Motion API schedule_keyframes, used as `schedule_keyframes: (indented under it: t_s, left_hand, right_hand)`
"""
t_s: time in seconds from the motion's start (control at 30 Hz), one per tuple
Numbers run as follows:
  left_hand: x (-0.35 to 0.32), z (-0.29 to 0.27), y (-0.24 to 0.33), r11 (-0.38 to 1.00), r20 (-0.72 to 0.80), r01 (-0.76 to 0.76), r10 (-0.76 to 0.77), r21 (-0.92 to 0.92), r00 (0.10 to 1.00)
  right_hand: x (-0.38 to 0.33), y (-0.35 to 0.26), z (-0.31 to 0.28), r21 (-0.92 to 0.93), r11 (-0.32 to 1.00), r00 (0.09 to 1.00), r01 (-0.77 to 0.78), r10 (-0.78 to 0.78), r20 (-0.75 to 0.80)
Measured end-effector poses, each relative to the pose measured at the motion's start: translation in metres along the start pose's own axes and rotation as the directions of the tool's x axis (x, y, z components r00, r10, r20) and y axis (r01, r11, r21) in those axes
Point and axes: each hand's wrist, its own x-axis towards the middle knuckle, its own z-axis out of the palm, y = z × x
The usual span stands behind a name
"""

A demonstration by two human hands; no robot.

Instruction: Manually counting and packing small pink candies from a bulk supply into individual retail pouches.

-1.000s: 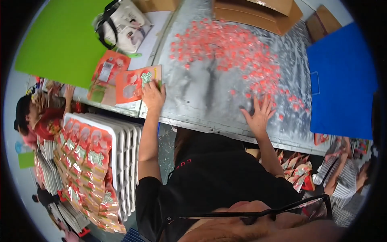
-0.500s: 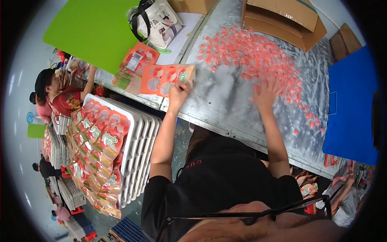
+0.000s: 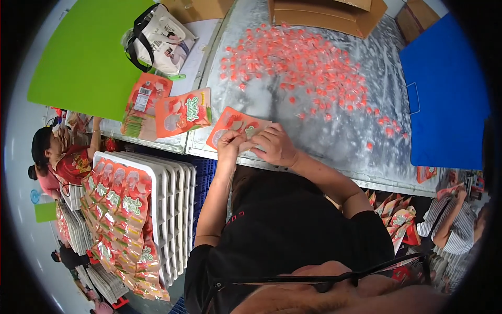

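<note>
Visibly, left hand (image 3: 229, 148) and right hand (image 3: 275, 145) grip closed on orange pouch (image 3: 229, 122), green lettering (image 3: 250, 130) partly covered.

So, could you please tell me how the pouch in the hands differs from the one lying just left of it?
The held pouch has the left hand and right hand on it, while the lying pouch is touched by neither. Fingers cover part of the held pouch's front; the lying pouch's front is uncovered. Both are orange-red and printed.
</note>
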Motion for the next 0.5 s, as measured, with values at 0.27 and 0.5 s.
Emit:
schedule_keyframes:
  t_s: [0.27,0.5]
  left_hand:
    - [-0.005,0.021,-0.017,0.769,0.059,-0.383,0.413,0.511,0.909]
    - [-0.028,0.045,0.013,0.511,0.386,-0.462,0.255,0.725,0.887]
  right_hand:
    - [0.005,-0.012,-0.016,0.374,0.835,0.844,-0.404,0.181,0.505]
    - [-0.022,0.024,0.014,0.303,0.89,0.745,-0.341,0.059,0.665]
